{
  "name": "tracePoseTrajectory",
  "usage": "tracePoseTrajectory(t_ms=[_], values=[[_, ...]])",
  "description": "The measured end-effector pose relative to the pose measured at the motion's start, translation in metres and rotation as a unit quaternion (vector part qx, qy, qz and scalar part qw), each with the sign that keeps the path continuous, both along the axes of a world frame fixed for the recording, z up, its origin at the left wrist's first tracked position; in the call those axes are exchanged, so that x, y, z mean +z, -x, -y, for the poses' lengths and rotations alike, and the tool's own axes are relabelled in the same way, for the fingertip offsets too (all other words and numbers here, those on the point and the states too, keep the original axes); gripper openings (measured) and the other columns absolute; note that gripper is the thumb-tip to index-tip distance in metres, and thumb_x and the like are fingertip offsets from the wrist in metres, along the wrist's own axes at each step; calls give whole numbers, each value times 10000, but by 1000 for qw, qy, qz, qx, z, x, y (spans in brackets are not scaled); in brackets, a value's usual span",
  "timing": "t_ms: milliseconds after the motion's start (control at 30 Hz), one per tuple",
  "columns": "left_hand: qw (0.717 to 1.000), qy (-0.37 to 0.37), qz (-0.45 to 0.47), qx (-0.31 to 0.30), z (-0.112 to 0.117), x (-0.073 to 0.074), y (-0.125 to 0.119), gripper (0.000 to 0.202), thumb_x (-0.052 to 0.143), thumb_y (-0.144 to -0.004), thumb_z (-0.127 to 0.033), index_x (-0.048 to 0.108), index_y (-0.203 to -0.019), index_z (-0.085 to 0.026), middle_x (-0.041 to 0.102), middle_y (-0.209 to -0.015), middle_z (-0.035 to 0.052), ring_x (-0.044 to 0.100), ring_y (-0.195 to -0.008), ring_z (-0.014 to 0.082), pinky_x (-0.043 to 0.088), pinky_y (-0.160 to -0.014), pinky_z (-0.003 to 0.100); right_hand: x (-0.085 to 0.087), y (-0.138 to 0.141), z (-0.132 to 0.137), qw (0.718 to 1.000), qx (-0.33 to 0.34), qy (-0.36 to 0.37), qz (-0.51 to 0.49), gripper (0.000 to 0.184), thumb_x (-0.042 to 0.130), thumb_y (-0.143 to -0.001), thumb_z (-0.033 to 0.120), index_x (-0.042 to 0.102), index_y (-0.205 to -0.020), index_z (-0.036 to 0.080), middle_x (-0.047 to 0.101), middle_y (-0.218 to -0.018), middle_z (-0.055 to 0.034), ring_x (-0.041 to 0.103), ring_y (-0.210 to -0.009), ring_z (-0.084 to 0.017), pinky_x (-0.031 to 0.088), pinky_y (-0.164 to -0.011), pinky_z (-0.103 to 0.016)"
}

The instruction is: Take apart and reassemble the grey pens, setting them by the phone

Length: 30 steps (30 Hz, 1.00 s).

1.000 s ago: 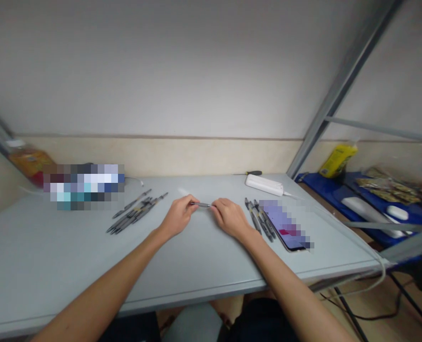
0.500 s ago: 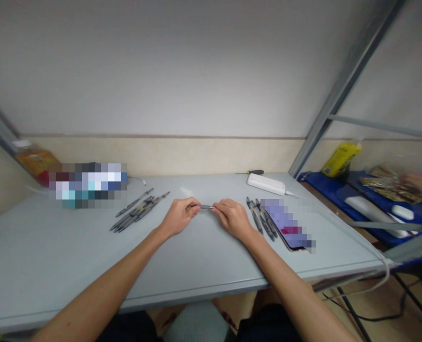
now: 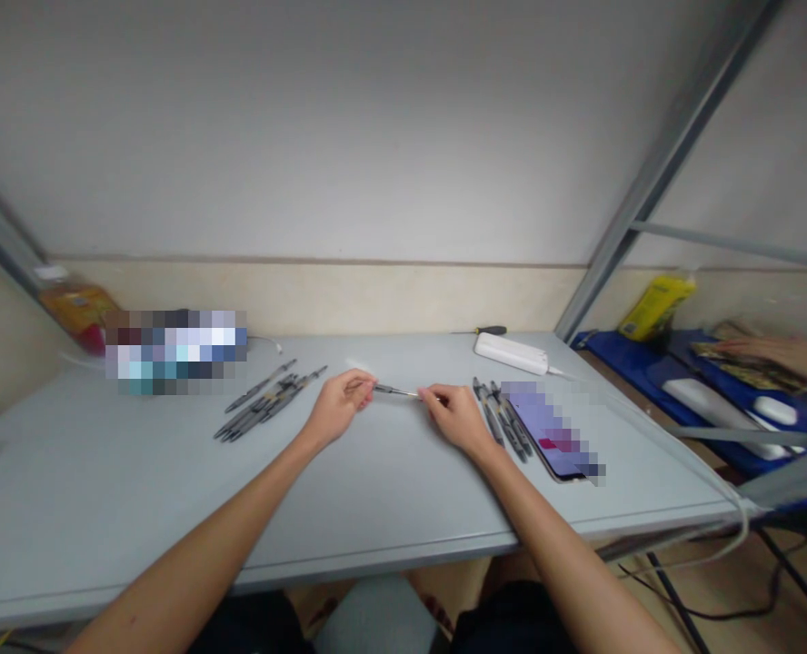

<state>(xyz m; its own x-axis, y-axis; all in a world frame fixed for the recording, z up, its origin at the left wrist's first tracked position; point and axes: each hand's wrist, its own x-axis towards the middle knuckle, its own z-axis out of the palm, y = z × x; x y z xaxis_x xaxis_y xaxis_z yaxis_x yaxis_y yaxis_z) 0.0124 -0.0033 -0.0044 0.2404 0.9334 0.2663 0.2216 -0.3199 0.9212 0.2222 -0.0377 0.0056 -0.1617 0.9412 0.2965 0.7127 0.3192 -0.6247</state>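
Taking the pen in hand as the clock's centre, a cluster of pens (image 3: 264, 404) lies on the counter (image 3: 363, 509) at 9 o'clock, with a pixelated heap (image 3: 175, 350) and an orange bottle (image 3: 80, 307) beyond it, between 9 and 10. A screwdriver (image 3: 492, 331) sits at 2 o'clock, a white power strip (image 3: 511, 354) just below it. Between 3 and 4, a smaller group of pens (image 3: 503, 418) and a phone (image 3: 543, 431) crowd close to the right hand (image 3: 454, 413).

The grey pen (image 3: 385, 389) runs lengthwise from 9 o'clock to just past 3, its grey barrel towards 9 and a thin, shiny stretch towards 3. It spans the gap between the hands: the fingers of the left hand (image 3: 341, 404) are pinched on the barrel's end, those of the right on the thin end.
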Motion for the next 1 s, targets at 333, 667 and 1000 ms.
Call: tracePoseTrajectory(t_ms=[333, 667, 1000], values=[[996, 32, 85, 5, 1, 2, -1, 281, 575, -760, -427, 522, -732, -153, 559, -582, -23, 502, -519, 87, 400, -534, 228, -3, -2, -5, 975, 5, 32, -221, 368, 516, -795, 465, 634, -843, 120, 602, -662, -21, 513, -549, -110, 400, -546, -216], [992, 38, 113, 31, 1, 5, -1, 280, 611, -730, -419, 523, -702, -155, 564, -558, -28, 498, -499, 83, 389, -519, 220, -2, -2, -5, 963, 14, 58, -263, 372, 619, -709, 443, 617, -923, 139, 586, -588, 9, 484, -463, -101, 356, -421, -197], [990, 39, 127, 38, 0, 4, 0, 279, 628, -713, -417, 533, -694, -156, 570, -551, -24, 495, -491, 84, 385, -514, 221, -2, -3, -5, 933, 13, 107, -344, 321, 615, -713, 452, 632, -808, 147, 535, -519, 32, 400, -372, -63, 316, -354, -183]])
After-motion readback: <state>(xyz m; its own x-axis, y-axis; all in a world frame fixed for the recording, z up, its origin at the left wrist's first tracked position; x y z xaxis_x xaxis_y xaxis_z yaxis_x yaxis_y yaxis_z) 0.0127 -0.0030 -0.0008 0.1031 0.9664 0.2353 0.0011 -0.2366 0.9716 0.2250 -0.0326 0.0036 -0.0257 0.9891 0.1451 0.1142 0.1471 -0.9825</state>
